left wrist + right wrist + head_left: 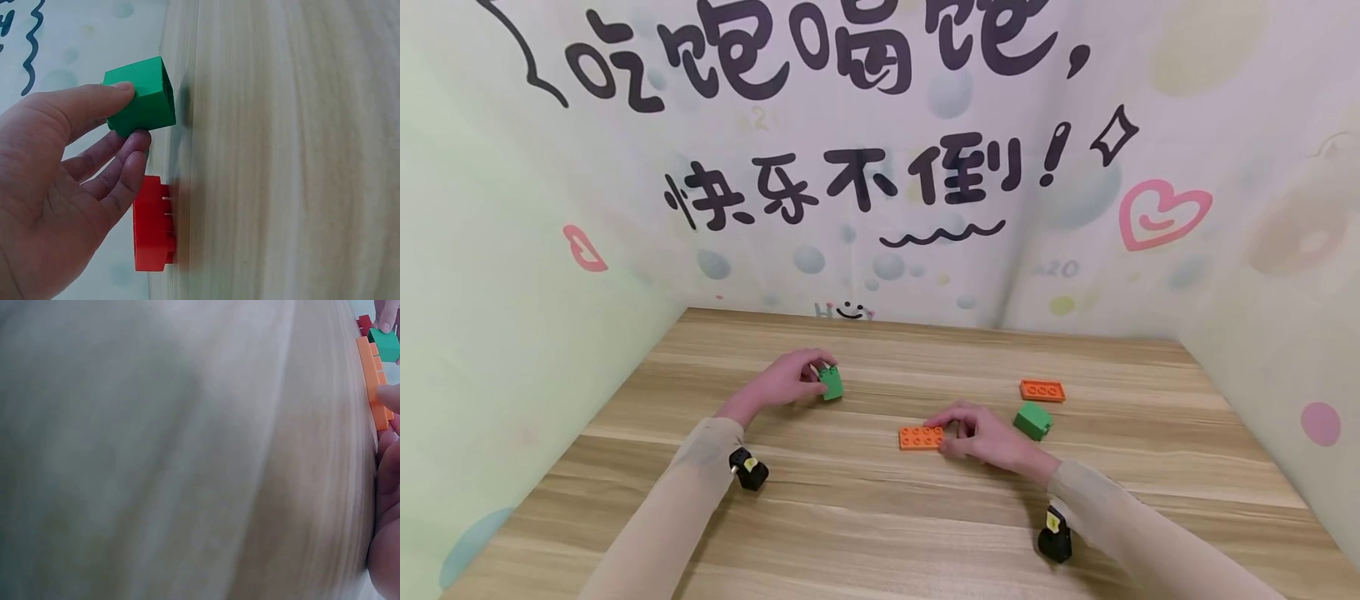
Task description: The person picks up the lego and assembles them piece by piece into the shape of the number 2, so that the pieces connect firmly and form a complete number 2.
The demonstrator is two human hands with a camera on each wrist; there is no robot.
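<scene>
My left hand [788,380] pinches a green toy brick [831,384] between thumb and fingers on the far left part of the table. In the left wrist view the thumb lies on the green brick's face, and a red brick [149,228] sits beyond the lower fingers. The head view does not show that red brick. Near the middle of the table, my right hand [992,435] grips the right end of a flat orange brick [917,438], its studs facing up. The right wrist view catches only part of this hand at its right edge.
A second green brick [1033,420] lies on its side just beyond my right hand. Behind it an orange brick [1042,391] rests with its hollow side up. The wooden table [865,542] meets printed cloth walls [880,283] at the back and sides.
</scene>
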